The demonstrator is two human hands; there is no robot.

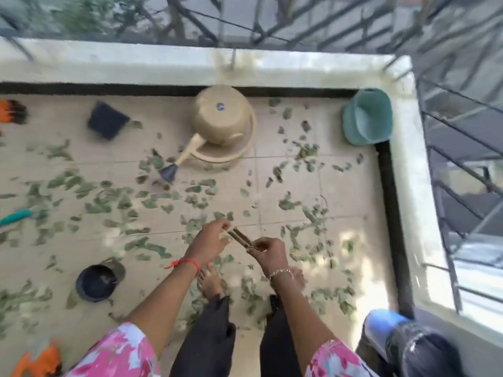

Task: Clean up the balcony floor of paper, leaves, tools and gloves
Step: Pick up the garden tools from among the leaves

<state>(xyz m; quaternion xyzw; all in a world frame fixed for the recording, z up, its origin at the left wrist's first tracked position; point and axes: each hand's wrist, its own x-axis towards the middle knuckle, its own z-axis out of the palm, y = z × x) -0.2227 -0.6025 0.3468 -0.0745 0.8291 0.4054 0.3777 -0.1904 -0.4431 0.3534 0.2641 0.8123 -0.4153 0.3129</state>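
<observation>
Green leaves [114,197] lie torn and scattered over nearly all the pale tiled floor [294,170], thickest across the middle of the frame; just below centre the left hand [211,239] pinches the upper end of a thin brown tool [239,238] with its fingertips, and the right hand [269,251] curls its fingers round the lower end, the tool held in the air above the bare feet [209,281]; blur leaves it as two slim bars and no more, so I cannot tell what kind of tool it is; an orange glove [12,111] is cut off by the left edge, a second orange glove [38,360] by the lower left corner; a teal handle [16,216] pokes in at mid-left, its working end lost among the leaves.
</observation>
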